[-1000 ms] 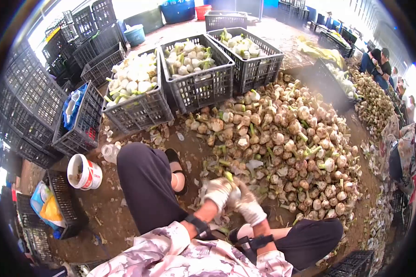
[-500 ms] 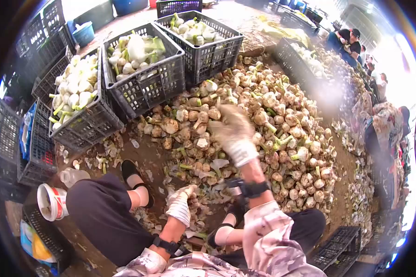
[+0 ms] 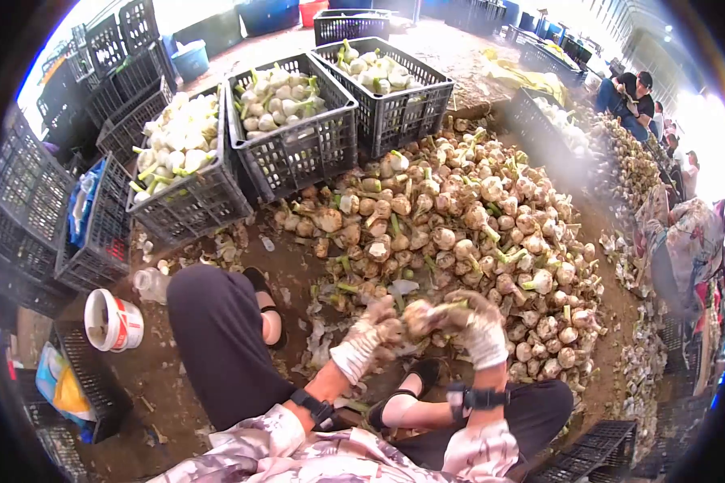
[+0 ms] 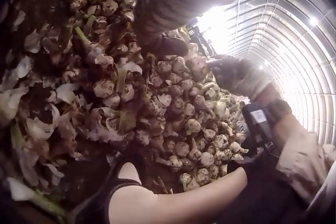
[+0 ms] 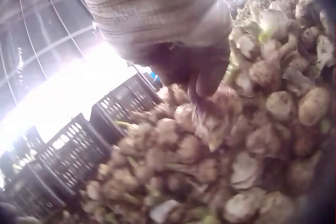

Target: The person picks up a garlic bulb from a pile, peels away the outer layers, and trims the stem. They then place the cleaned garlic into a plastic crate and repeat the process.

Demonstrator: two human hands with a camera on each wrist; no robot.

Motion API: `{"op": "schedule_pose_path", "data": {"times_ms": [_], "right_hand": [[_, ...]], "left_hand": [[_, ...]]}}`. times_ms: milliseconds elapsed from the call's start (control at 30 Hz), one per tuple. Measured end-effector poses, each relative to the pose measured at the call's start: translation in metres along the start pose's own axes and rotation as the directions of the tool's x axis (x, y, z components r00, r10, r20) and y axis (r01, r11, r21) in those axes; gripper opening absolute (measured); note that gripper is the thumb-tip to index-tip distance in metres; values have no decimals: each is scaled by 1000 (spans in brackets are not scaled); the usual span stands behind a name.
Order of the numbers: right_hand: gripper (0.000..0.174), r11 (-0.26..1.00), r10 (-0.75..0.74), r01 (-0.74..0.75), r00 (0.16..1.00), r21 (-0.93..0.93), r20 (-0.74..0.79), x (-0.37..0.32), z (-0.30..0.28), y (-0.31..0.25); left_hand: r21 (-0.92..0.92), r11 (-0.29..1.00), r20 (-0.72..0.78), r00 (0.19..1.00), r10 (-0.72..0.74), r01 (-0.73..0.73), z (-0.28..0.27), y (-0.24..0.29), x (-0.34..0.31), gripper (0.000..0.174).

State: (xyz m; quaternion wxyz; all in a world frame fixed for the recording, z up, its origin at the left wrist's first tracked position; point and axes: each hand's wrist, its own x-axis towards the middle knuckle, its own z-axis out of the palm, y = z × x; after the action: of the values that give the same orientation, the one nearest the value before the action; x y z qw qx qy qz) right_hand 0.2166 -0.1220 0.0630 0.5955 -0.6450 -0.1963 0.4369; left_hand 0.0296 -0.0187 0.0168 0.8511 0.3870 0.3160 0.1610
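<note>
Gloved in dirty white, the right hand (image 3: pixel 479 328) holds a brownish garlic bulb (image 3: pixel 417 319) by its stem side, above the near edge of the garlic heap (image 3: pixel 491 233). Just left of that bulb is the left hand (image 3: pixel 369 336), also gloved, its fingers loosely bent with no bulb seen in them. In the left wrist view the left glove (image 4: pixel 176 11) fills the top, and the right hand (image 4: pixel 236 77) is beyond it. The right wrist view shows the right glove (image 5: pixel 157 19) over a bulb (image 5: pixel 212 124); its fingers are partly in shadow.
Three black crates of whiter garlic (image 3: pixel 294 145) line the heap's far left side. A white bucket (image 3: pixel 114 320) and clear jar (image 3: pixel 151 285) are left of the bent knee. Peeled skins (image 4: pixel 47 124) litter the ground. Other people (image 3: pixel 632 101) sit at the far right.
From over the heap, the right hand has come back beside the left, now with a bulb. The left hand has risen slightly. A blurred white bulb over the middle crate is no longer seen there.
</note>
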Motion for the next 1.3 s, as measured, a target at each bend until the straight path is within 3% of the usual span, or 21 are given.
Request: {"op": "schedule_pose_path", "data": {"times_ms": [67, 133, 167, 300, 367, 433, 600, 733, 833, 867, 900, 933, 1000, 1033, 1067, 1100, 1133, 1167, 1200, 1233, 1300], "right_hand": [[36, 933, -34, -11, 992, 359, 118, -25, 22, 17], [36, 857, -71, 47, 997, 514, 27, -43, 36, 29], [37, 775, -7, -31, 998, 631, 59, -53, 38, 29], [18, 941, 127, -75, 982, 331, -140, -69, 51, 29], [16, 972, -80, 110, 985, 207, -150, -69, 51, 39], [18, 965, 61, -33, 993, 260, -101, -68, 53, 36], [28, 858, -34, 11, 999, 513, 37, -72, 42, 49], [26, 846, 50, -66, 998, 529, 45, -75, 43, 41], [21, 979, -174, 178, 984, 97, -51, -66, 42, 74], [19, 902, -83, 90, 996, 423, -35, -56, 45, 90], [18, 911, -20, 43, 998, 409, -60, -57, 51, 80], [17, 919, 33, 2, 996, 394, -82, -55, 59, 67], [15, 920, -363, 342, 928, -192, -84, -26, 60, 109], [15, 817, -441, 353, 892, -456, -100, -23, 63, 105], [15, 653, -519, 323, 850, -685, -94, -21, 66, 102], [18, 680, -488, 327, 870, -656, -73, -20, 66, 97], [22, 864, -385, 326, 919, -384, -85, -27, 67, 83], [24, 976, -220, 220, 975, -2, -39, -38, 65, 68], [26, 930, -70, 40, 995, 366, 68, -50, 61, 55], [28, 951, 62, -100, 989, 293, 136, -57, 55, 46], [28, 900, 32, -96, 987, 425, 157, -50, 57, 83]], "left_hand": [[-112, 991, 311, 945, 104, -72, 9, 3, -7, 59], [-196, 980, 352, 935, 39, 33, 10, 3, -17, 57], [-81, 995, 314, 946, 81, -59, 12, 2, -22, 56], [299, 887, 234, 928, 289, -351, 26, 4, -35, 53], [396, 819, 209, 909, 360, -415, 23, 2, -37, 50], [318, 885, 167, 939, 300, -340, 21, 0, -39, 49], [164, 941, 121, 953, 278, -295, 10, 6, -31, 50], [370, 810, 222, 890, 398, -454, 20, 10, -41, 45], [575, 663, 230, 872, 432, -480, 22, 12, -41, 41], [606, 643, 221, 876, 429, -468, 20, 9, -41, 40], [195, 946, 113, 964, 242, -260, 10, 1, -32, 39], [222, 958, 115, 981, 158, -180, -3, 1, -24, 43], [-180, 947, -259, 916, -308, 267, 4, -4, -30, 48], [-251, 892, -40, 916, -399, 377, -2, 0, -33, 55], [-271, 889, -22, 921, -389, 369, -1, 1, -30, 57], [-294, 884, -7, 924, -382, 364, 2, 2, -29, 58], [-318, 878, 5, 926, -376, 358, 3, 4, -29, 59], [-307, 856, 239, 904, -355, 417, -6, 13, -31, 54], [-235, 912, 83, 942, -326, 336, -3, 15, -31, 53], [-145, 952, -67, 957, -281, 269, 4, 15, -31, 53], [-36, 965, -229, 938, -262, 261, 3, 7, -24, 51]]}}
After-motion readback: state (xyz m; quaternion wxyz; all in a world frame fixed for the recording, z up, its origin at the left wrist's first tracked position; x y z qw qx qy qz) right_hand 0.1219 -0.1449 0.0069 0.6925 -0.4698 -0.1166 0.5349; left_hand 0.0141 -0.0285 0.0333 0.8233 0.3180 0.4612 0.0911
